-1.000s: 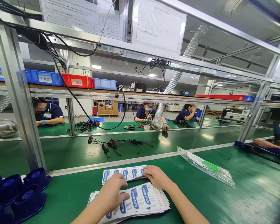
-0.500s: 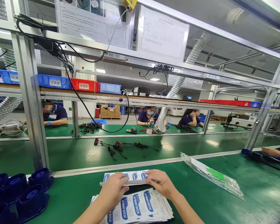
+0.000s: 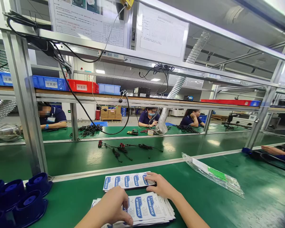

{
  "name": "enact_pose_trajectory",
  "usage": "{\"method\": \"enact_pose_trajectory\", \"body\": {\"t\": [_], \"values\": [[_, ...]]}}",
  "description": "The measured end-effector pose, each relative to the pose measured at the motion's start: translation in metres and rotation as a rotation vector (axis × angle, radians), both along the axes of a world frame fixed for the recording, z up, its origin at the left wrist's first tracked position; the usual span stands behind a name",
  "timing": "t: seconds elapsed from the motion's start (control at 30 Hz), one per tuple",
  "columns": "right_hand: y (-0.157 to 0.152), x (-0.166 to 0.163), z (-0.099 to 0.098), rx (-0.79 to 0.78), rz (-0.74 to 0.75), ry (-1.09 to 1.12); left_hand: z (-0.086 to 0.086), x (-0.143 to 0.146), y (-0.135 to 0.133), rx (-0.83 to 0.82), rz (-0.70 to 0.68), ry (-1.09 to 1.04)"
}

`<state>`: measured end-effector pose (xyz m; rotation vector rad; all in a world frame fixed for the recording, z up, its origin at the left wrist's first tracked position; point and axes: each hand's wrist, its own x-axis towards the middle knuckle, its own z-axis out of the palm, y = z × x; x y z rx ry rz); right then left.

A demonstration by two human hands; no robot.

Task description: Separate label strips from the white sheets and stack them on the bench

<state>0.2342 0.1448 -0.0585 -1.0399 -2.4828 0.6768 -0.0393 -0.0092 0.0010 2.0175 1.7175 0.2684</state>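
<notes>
A fanned stack of white label sheets with blue print (image 3: pixel 152 207) lies at the near edge of the green bench. My left hand (image 3: pixel 114 205) rests on its left part, fingers curled down on the top sheet. A second, smaller strip of the same labels (image 3: pixel 125 181) lies flat just beyond the stack. My right hand (image 3: pixel 161 186) sits between the two, fingertips pressing the strip's right end, fingers bent.
Dark blue round parts (image 3: pixel 26 199) crowd the near left. A clear plastic bag with a green label (image 3: pixel 211 173) lies to the right. Black cables (image 3: pixel 123 148) lie on the conveyor belt beyond. A co-worker's arm (image 3: pixel 273 150) shows at far right; people sit opposite.
The label strip was lifted off the bench between both hands half a second ago; now it lies flat, and my left hand has dropped back onto the stack.
</notes>
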Motion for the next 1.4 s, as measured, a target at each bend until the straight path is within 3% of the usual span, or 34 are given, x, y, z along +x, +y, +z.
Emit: {"method": "enact_pose_trajectory", "body": {"t": [0.1, 0.2, 0.3, 0.4, 0.53, 0.63, 0.7, 0.8, 1.0, 1.13, 1.27, 1.4], "values": [[-0.001, -0.005, 0.003, 0.092, 0.081, -0.025, 0.001, -0.005, 0.003, 0.046, 0.04, -0.057], [0.001, -0.008, 0.004, 0.237, 0.1, 0.007, -0.003, -0.011, 0.009, 0.19, 0.087, -0.102], [0.0, -0.01, 0.004, 0.384, 0.119, 0.101, -0.007, -0.012, 0.013, 0.342, 0.106, -0.108], [-0.009, -0.014, 0.008, 0.423, 0.199, 0.23, -0.006, -0.008, 0.012, 0.422, 0.068, -0.037], [-0.024, -0.018, 0.016, 0.266, 0.193, 0.394, -0.004, -0.002, 0.01, 0.307, -0.04, 0.083], [-0.02, -0.014, 0.016, 0.015, 0.088, 0.519, -0.007, 0.001, 0.011, 0.227, -0.001, 0.103], [-0.011, -0.007, 0.011, -0.054, -0.005, 0.462, -0.01, 0.002, 0.013, 0.19, 0.04, 0.103], [0.002, 0.002, 0.003, -0.026, -0.057, 0.19, -0.013, 0.007, 0.013, 0.089, 0.113, 0.118], [0.007, -0.001, 0.001, 0.101, 0.103, -0.049, -0.003, 0.011, 0.001, -0.025, 0.132, 0.03], [0.007, -0.007, 0.002, 0.269, 0.122, -0.067, 0.005, 0.004, -0.004, 0.083, 0.14, -0.059], [0.006, -0.009, 0.001, 0.406, 0.096, 0.042, -0.004, -0.003, 0.003, 0.28, 0.151, -0.047], [-0.003, -0.011, 0.006, 0.387, 0.159, 0.242, -0.011, -0.003, 0.013, 0.437, 0.056, 0.089]]}}
